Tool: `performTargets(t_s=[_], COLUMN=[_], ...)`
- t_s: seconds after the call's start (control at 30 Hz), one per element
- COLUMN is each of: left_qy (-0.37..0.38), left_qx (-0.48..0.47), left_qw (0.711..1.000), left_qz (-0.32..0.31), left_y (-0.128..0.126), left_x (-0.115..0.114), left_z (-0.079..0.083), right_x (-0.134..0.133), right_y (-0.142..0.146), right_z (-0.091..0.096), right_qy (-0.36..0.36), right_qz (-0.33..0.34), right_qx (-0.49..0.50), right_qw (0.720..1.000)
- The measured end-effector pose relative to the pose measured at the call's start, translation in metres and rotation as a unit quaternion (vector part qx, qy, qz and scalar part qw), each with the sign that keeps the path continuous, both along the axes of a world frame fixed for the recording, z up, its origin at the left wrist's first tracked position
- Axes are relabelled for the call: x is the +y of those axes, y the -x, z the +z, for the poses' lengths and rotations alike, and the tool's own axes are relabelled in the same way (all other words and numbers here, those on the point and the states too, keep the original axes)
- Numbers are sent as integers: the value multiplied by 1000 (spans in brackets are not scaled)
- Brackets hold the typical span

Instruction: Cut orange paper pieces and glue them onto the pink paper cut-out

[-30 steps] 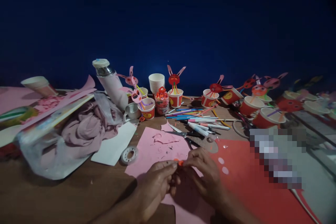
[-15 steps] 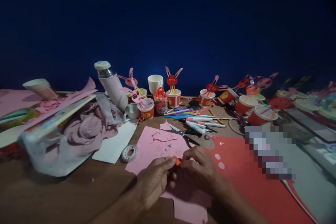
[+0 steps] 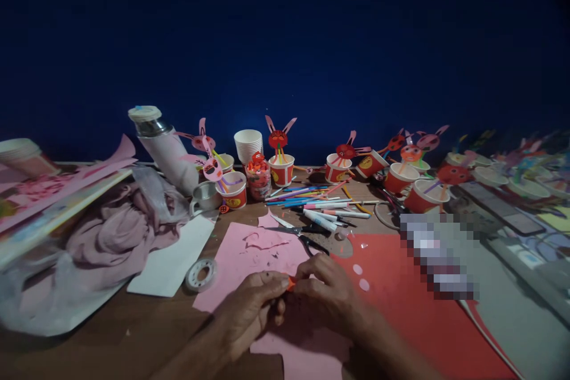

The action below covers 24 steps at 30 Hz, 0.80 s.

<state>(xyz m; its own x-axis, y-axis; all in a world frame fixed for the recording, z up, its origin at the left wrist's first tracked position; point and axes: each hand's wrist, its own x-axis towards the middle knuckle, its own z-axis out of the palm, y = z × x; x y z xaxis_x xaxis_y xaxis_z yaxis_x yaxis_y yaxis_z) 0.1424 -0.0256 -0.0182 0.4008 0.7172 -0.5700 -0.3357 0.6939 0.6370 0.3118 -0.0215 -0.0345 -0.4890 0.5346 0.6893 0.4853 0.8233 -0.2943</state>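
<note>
Between my two hands is a small orange-red piece (image 3: pixel 291 283), perhaps paper, mostly hidden by fingers. My left hand (image 3: pixel 256 303) is closed, pinching it between thumb and fingers. From the other side my right hand (image 3: pixel 332 288), also closed, grips it with bent fingers. Both hands are over a pink paper sheet (image 3: pixel 222 261) bearing scraps and dark marks. Black-handled scissors (image 3: pixel 312 240) lie open just beyond the right hand. Two pale pink discs (image 3: pixel 360 276) rest on a red sheet (image 3: pixel 383 314) to the right.
A tape roll (image 3: pixel 200 275), white card (image 3: pixel 171 261) and cloth in a plastic bag (image 3: pixel 120 225) lie left. A flask (image 3: pixel 162 148) leans behind a metal mug (image 3: pixel 205 196). Markers (image 3: pixel 320 219), paper cups with rabbit-head figures (image 3: pixel 281 169) and a scrap-filled cup (image 3: pixel 258 178) line the back.
The view has turned slightly right, so the table's things appear shifted left. My hands keep nearly the same grip on the orange-red piece.
</note>
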Motion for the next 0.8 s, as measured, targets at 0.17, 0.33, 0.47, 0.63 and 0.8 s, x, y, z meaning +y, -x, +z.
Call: performTargets(t_s=[0.17, 0.33, 0.47, 0.63, 0.8], left_qy=[-6, -40, -78, -96, -111], left_qx=[16, 39, 56, 100, 124], left_qw=[1000, 998, 995, 990, 985], left_qz=[-3, 6, 39, 40, 41], left_y=[-1, 0, 5, 12, 15], left_x=[2, 6, 11, 17, 17], left_z=[0, 2, 4, 0, -4], right_x=[1, 6, 15, 26, 29], right_y=[0, -6, -21, -37, -36], right_z=[2, 4, 6, 7, 1], right_qy=[1, 20, 18, 44, 57], right_qz=[8, 23, -99, -210, -228], right_qx=[0, 6, 56, 79, 27], right_qw=[1000, 1000, 993, 974, 972])
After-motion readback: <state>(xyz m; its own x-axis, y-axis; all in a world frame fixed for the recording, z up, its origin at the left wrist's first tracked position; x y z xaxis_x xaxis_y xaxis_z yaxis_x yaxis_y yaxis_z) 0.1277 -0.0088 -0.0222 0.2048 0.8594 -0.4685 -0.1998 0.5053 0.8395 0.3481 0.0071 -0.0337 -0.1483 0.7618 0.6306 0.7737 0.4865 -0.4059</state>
